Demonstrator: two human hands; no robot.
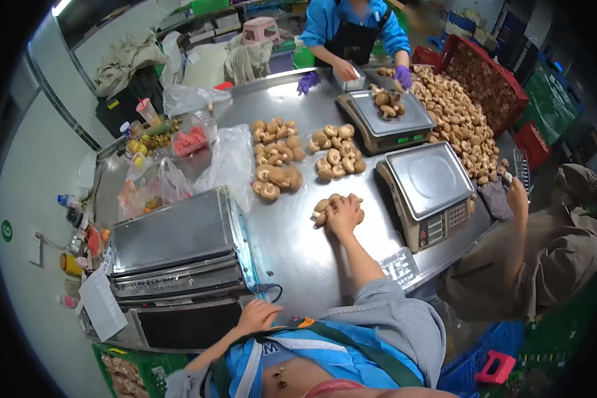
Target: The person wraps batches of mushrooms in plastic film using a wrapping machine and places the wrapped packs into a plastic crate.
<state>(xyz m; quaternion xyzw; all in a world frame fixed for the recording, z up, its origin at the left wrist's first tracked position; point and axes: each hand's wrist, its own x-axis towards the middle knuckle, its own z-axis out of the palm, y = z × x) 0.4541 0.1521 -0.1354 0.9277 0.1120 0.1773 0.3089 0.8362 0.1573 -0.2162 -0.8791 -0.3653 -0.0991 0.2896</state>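
Note:
My right hand (343,215) rests on a small batch of brown shiitake mushrooms (320,211), fingers curled over the caps; any tray beneath them is hidden. Near the front edge of the wrapping machine (172,232), my left hand (259,315) holds nothing, its fingers loosely extended. Grouped mushrooms (277,180) stand in a column on the metal table beyond, beside a second column of mushroom packs (340,161). To the right of my right hand is a scale (428,179) with a bare pan. A clear plastic tray (399,267) lies by my right forearm.
A second scale (386,116) carries mushrooms. Loose mushrooms (454,109) are heaped along the right side. Across the table a co-worker in blue (355,33) wears one purple glove; another person in brown (537,245) stands at right. Plastic bags (229,156) and fruit lie left.

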